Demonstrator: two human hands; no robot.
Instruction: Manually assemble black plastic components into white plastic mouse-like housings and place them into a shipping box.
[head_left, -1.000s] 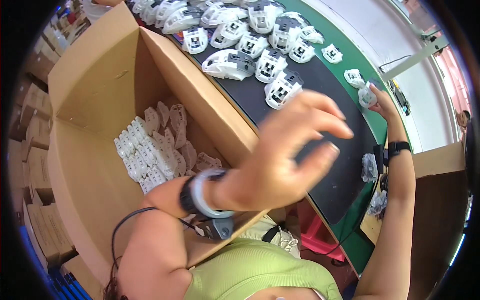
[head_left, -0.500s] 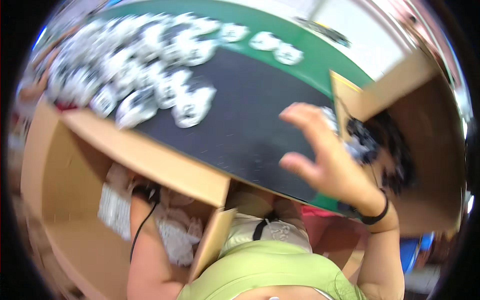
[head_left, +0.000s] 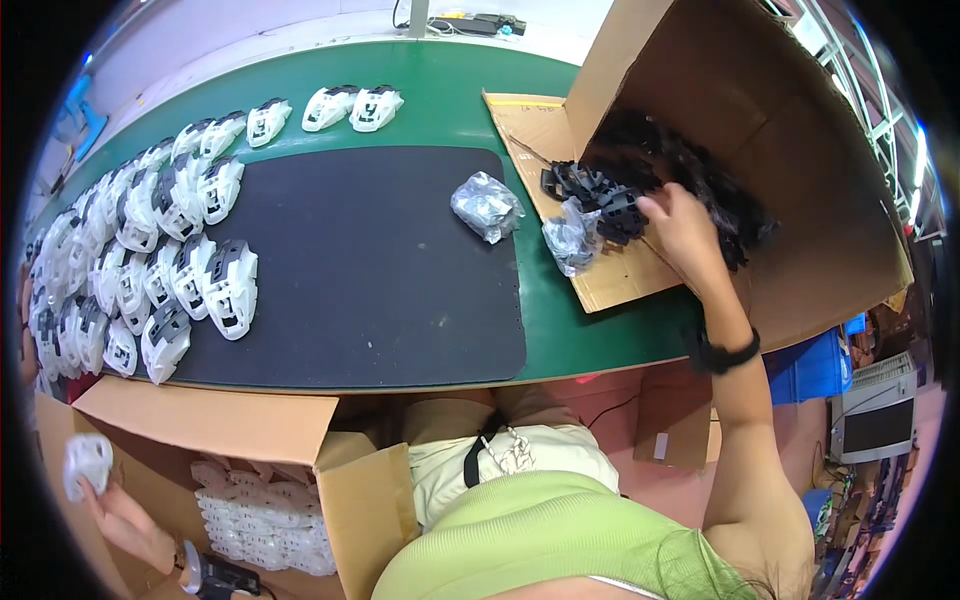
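Observation:
My left hand [head_left: 122, 520] is closed around the edge of a white plastic shell [head_left: 88, 465], raised at the left side of an open cardboard box [head_left: 205, 420]. Inside that box are stacked white translucent shells [head_left: 265, 515]. Over at the right, my right hand [head_left: 688, 232] reaches to a pile of black plastic parts [head_left: 690, 165] at the mouth of a tipped cardboard box [head_left: 800, 190]. Its fingers are curled at the edge of one black plastic part [head_left: 622, 215]; the fingertips are partly hidden. Beside it lies a clear bag of small parts [head_left: 573, 240].
Rows of white shells with black pieces fitted on them [head_left: 230, 290] crowd the left of the green table [head_left: 440, 80]. A black mat [head_left: 380, 270] covers its middle, with another clear plastic bag [head_left: 487, 207] at the right edge. A blue bin [head_left: 810, 368] stands below right.
My left hand has come up out of the left box with a white shell. My right hand has gone from open above the mat to the black parts. The view has swung right.

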